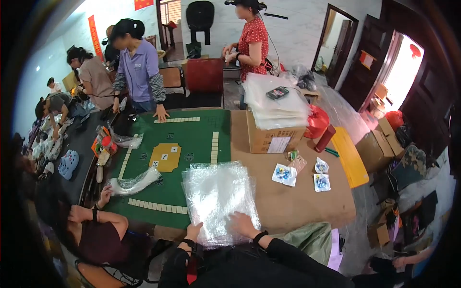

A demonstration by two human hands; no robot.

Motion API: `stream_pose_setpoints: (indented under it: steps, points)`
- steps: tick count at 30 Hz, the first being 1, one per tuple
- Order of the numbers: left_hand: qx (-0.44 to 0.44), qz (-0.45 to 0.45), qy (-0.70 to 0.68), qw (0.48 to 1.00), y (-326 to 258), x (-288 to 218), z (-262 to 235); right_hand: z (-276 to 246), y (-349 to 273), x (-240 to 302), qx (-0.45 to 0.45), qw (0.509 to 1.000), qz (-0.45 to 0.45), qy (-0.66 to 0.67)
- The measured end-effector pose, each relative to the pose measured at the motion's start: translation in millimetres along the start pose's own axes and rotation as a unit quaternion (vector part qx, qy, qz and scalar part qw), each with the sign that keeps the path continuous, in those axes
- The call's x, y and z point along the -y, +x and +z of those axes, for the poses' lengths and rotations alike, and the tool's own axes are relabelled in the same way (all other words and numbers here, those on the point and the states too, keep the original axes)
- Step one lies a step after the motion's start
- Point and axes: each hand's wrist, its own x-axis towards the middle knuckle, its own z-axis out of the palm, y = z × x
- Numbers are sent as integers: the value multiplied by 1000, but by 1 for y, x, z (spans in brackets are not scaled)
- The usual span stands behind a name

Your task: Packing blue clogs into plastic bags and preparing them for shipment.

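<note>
Bare brown worktop (283, 204) lies open right of the plastic bag stack (217, 199). Farther back, small packets (284, 174) and a cardboard box (273, 137) obstruct passage. Green mat (192, 139) remains mostly open.

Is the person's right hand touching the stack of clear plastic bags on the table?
Touching. The head view shows the right hand lying flat on the near part of the stack of clear plastic bags, with no gap visible between them.

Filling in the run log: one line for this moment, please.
left hand: on near edge of clear plastic bags | right hand: flat on stack | stack: spans green mat and brown table
</note>
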Motion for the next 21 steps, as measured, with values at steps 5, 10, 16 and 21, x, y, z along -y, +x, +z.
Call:
stream_pose_setpoints:
  steps: [5,10,16,21]
  points:
    - [-181,236,219,929,6,29,3,6,-10,7,203,977,-57,-26]
    - [-18,352,216,911,-34,36,-40,1,0,11,278,954,-106,-46]
    - [113,312,185,925,-107,-7,-88,-19,34,22,295,953,-64,-31]
    - [137,293,209,923,-153,-21,-117,-15,59,27,255,960,-108,38]
